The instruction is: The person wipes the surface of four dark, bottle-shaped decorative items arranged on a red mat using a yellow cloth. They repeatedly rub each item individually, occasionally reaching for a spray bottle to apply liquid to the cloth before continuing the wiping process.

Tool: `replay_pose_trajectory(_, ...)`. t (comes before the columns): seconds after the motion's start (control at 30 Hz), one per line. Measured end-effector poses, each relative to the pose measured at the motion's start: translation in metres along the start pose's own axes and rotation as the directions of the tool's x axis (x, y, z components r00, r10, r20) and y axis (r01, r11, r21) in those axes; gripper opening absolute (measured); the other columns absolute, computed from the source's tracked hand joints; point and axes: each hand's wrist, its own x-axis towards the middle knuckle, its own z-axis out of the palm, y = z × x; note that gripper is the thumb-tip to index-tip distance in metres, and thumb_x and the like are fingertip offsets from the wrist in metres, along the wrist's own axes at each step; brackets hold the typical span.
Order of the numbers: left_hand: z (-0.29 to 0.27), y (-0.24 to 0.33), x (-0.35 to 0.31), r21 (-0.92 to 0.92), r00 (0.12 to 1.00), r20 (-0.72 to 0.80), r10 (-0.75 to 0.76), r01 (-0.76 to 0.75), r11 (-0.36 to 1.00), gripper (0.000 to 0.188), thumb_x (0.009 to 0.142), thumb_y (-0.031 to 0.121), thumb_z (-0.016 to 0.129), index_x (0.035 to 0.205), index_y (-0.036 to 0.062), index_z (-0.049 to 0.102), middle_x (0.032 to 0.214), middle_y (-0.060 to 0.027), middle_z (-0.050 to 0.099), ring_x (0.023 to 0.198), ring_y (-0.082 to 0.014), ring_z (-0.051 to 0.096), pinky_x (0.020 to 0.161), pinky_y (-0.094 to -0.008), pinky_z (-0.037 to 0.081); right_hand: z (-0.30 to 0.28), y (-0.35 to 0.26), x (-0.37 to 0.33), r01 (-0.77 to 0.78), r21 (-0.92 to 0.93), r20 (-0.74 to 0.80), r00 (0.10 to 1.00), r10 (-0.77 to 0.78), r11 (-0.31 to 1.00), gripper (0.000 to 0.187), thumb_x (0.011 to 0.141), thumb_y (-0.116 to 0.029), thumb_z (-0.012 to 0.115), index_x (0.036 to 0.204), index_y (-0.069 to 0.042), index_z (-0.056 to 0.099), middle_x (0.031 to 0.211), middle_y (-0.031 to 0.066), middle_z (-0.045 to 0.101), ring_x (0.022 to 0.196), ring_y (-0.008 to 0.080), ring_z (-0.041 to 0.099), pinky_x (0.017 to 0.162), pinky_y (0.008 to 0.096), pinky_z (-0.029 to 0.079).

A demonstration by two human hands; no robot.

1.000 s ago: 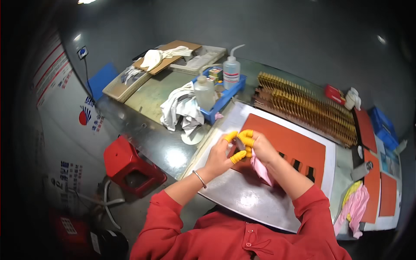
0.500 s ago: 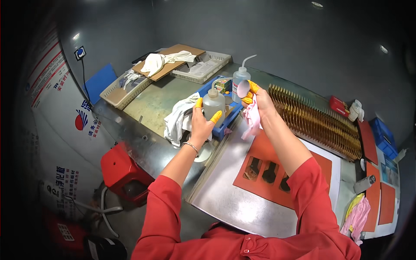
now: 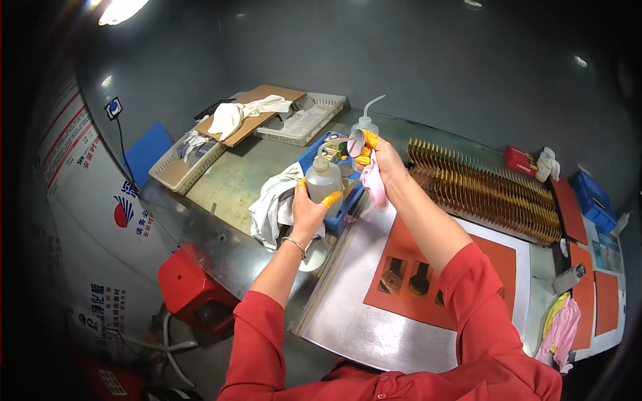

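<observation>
My left hand (image 3: 311, 212), with yellow finger cots on some fingers, is wrapped round a translucent squeeze bottle (image 3: 324, 182) with a bent spout. My right hand (image 3: 386, 160), also in yellow finger cots, holds a small pale round disc (image 3: 357, 143) on edge at the spout's tip. A pink cloth (image 3: 374, 182) hangs from the same hand. Whether liquid comes out is too small to tell. Behind the disc stands a second squeeze bottle (image 3: 366, 123) with a thin bent spout. A blue tray (image 3: 352, 199) lies beneath my hands, with a white cloth (image 3: 269, 212) beside it.
An orange mat (image 3: 394, 304) with several dark pieces lies on the white board (image 3: 334, 327). A ribbed golden rack (image 3: 481, 187) stands behind it. White baskets (image 3: 301, 123) and a cardboard sheet (image 3: 257, 110) are at the back left. A red stool (image 3: 194, 284) stands left of the table.
My right hand has moved left and turned the disc edge-on, bringing it to the spout of the bottle in my left hand. The whole view has shifted slightly.
</observation>
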Motion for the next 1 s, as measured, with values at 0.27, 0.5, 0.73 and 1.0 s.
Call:
replay_pose_trajectory(0.27,0.001,-0.002,0.002,-0.013,0.999,-0.016,-0.034,0.034,0.999,0.061,0.066,0.024,0.079,0.110,-0.0034,0.049,0.104,-0.0172,0.056,0.097,-0.0309,0.055,0.083,-0.0368,0.043,0.008,0.003,-0.002,-0.006,-0.035,-0.088,0.996,0.003,0.999,0.024,0.093,-0.024,0.046,0.091,-0.005,0.060,0.073,0.0051,0.060,0.049,0.0113,0.050,0.041,0.0236,0.039)
replay_pose_trajectory(0.5,-0.001,-0.014,0.002,-0.040,0.999,-0.047,-0.026,0.024,0.999,0.060,0.064,0.026,0.081,0.108,-0.0024,0.051,0.101,-0.0164,0.058,0.094,-0.0297,0.057,0.081,-0.0365,0.044,-0.005,0.012,0.006,-0.007,0.037,0.049,0.999,0.005,0.999,0.025,0.093,-0.022,0.044,0.094,-0.002,0.060,0.075,0.0069,0.062,0.052,0.0115,0.055,0.042,0.0227,0.042)
replay_pose_trajectory(0.73,0.000,-0.041,0.010,0.017,0.998,-0.044,0.032,-0.032,0.999,0.057,0.066,0.025,0.079,0.107,-0.0030,0.051,0.099,-0.0158,0.057,0.087,-0.0281,0.056,0.079,-0.0361,0.044,0.005,-0.004,-0.013,0.026,0.042,0.132,0.991,-0.031,0.999,0.019,0.091,-0.019,0.044,0.090,-0.005,0.056,0.070,0.0069,0.060,0.046,0.0108,0.049,0.039,0.0230,0.039)
replay_pose_trajectory(1.0,0.016,-0.038,-0.004,0.027,0.992,-0.055,0.113,-0.112,0.993,0.059,0.077,0.024,0.071,0.119,-0.0056,0.043,0.114,-0.0197,0.051,0.105,-0.0301,0.050,0.090,-0.0354,0.038,-0.044,-0.075,-0.138,0.042,-0.017,0.095,0.995,-0.040,0.999,0.023,0.092,-0.025,0.044,0.081,-0.008,0.052,0.053,0.0023,0.050,0.038,0.0086,0.042,0.035,0.0214,0.033)
